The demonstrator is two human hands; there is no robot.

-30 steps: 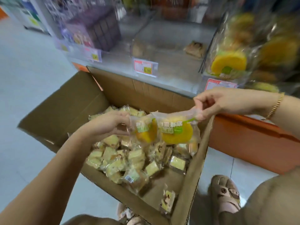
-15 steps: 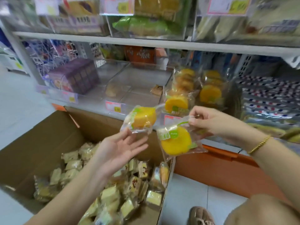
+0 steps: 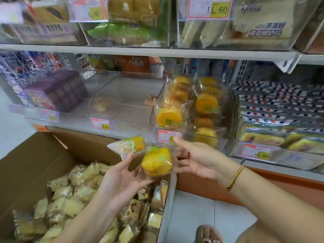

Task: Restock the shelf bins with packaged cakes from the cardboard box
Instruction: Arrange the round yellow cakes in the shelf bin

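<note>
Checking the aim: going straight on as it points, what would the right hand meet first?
Likely the price tag on the cake bin's front, just beyond the right hand; depth is unclear.

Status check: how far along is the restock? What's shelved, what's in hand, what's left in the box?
Done: the yellow-cake bin already holds stacked packs. In hand: one yellow cake sits between the left hand and right hand, and a second pack is at the left thumb, both just below that bin. Left: the cardboard box holds many packs, and the neighbouring clear bins look nearly bare.
</note>
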